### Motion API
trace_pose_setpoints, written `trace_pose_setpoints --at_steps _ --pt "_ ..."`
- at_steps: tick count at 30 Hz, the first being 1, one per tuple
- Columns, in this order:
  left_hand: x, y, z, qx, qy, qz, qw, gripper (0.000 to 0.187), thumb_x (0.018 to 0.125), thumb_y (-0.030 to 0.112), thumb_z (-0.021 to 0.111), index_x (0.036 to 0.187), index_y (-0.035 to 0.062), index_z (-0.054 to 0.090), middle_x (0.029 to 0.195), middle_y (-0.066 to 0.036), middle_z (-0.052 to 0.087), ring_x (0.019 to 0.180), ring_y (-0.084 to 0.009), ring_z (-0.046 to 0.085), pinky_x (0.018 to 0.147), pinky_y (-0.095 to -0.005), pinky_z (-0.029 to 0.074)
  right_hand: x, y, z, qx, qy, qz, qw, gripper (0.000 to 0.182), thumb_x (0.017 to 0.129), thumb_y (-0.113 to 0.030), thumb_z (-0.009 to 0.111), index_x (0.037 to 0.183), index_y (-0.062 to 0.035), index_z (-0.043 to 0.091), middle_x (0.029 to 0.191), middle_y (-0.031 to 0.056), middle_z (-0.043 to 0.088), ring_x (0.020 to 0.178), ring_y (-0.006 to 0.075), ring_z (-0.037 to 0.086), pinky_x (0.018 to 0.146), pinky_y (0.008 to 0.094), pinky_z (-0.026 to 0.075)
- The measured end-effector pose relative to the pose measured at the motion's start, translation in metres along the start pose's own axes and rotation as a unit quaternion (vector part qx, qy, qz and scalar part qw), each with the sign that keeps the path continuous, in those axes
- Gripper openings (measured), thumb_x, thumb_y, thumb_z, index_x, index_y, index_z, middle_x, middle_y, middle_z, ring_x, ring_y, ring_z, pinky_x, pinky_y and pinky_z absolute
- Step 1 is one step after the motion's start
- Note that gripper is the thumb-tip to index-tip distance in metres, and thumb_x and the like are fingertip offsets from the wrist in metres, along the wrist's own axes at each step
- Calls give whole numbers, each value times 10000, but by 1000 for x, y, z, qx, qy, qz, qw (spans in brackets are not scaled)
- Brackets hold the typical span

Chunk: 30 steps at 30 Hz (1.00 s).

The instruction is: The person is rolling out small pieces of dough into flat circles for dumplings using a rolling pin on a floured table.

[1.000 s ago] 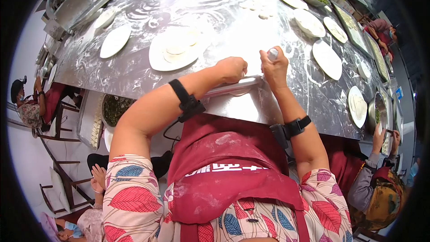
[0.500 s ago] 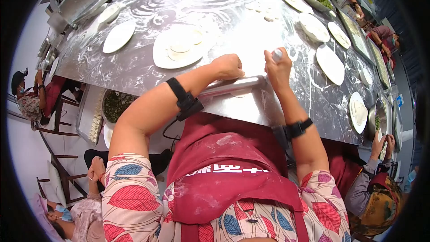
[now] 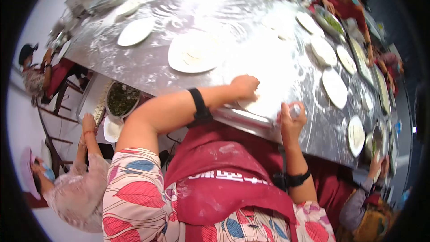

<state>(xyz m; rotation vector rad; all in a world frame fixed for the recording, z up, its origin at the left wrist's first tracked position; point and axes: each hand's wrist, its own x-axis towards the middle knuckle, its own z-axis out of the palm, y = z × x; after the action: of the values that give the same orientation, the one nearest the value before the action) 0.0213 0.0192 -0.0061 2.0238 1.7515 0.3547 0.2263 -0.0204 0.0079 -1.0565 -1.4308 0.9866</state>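
My left hand (image 3: 245, 88) is closed over the edge of a thin white dough wrapper (image 3: 253, 105), near the table's front edge. To its right, my right hand (image 3: 292, 123) is wrapped round a rolling pin (image 3: 294, 110), whose rounded end shows above the fist. A metal tray (image 3: 248, 122) lies between my forearms, against the apron. Glare washes out part of the dough and tabletop. Beyond my left hand stands a white plate (image 3: 181, 61) with round wrappers on it.
The floured metal table (image 3: 156, 69) carries more white plates (image 3: 135, 32) at left and right. A bowl of dark green filling (image 3: 122, 100) is at the lower left, beside a person's hands (image 3: 89, 125). Other people work along the right side, near a bowl (image 3: 330, 20) of green filling.
The view has shifted, and the metal tray now shows mostly its long side. The dough wrapper now shows by my left fingers. At lower left, a person has reached toward the dumpling tray.
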Motion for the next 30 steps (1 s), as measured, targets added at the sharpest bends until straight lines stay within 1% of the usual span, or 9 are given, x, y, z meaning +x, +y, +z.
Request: trace_pose_setpoints --at_steps 2,4,9,14,18,20,26,28,30 --pt "-3 -4 5 -90 52 38 994 314 676 311 708 769 27 610 814 -169 635 767 -312 606 677 -398 474 -2 -6 1 7 -11 -19 1000 146 835 -1 593 782 -52 467 565 30 524 459 85 505 405 230 382" --pt "-13 -3 -7 -228 50 27 972 226 708 221 710 730 28 595 679 -113 592 662 -203 559 629 -351 459 -5 -3 -1 21 -16 -12 1000 162 847 5 599 791 -57 461 559 31 521 455 81 495 405 222 370" --pt "-24 -34 -39 -370 71 -40 926 204 736 222 706 808 33 679 730 -62 635 690 -138 564 643 -295 463 -5 8 -5 17 -42 -51 998 161 890 -42 602 828 -50 454 548 36 501 451 97 494 411 225 379" --pt "-35 -78 -111 -302 164 -120 932 214 785 237 684 836 31 708 752 -59 652 712 -134 589 633 -298 492 -1 3 -1 32 -42 -44 998 169 892 -51 608 825 -46 452 551 36 493 449 97 488 412 226 378" --pt "-26 -156 -151 -269 177 -162 933 408 841 388 616 933 -1 698 862 -151 676 784 -235 623 725 -354 496 2 5 0 42 -40 -50 997 179 882 -46 623 812 -54 459 552 22 509 460 74 481 411 214 362" --pt "-30 -178 -153 -229 269 -251 901 425 879 391 551 920 -7 693 865 -157 675 789 -243 619 750 -370 487 3 2 -1 34 -46 -48 997 175 888 -48 613 816 -52 453 554 32 506 452 88 485 417 221 370" --pt "-56 -168 -148 -122 244 -178 946 362 845 334 583 924 -10 665 962 -207 655 839 -312 635 737 -409 483 9 1 -1 31 -62 -34 997 160 890 -48 599 818 -57 457 558 32 512 453 96 498 422 225 381" --pt "-68 -133 -132 -101 200 -133 966 285 823 294 634 911 24 652 769 -95 625 712 -168 578 662 -316 461 15 1 2 20 -69 -28 997 155 886 -50 601 817 -60 463 563 28 517 460 94 508 427 226 392" --pt "-78 -109 -92 -57 195 -12 979 256 801 249 667 933 30 652 794 -112 633 748 -201 613 680 -339 483 26 10 0 -13 -58 -41 997 153 881 -53 605 814 -63 468 570 25 524 469 92 519 434 227 405"
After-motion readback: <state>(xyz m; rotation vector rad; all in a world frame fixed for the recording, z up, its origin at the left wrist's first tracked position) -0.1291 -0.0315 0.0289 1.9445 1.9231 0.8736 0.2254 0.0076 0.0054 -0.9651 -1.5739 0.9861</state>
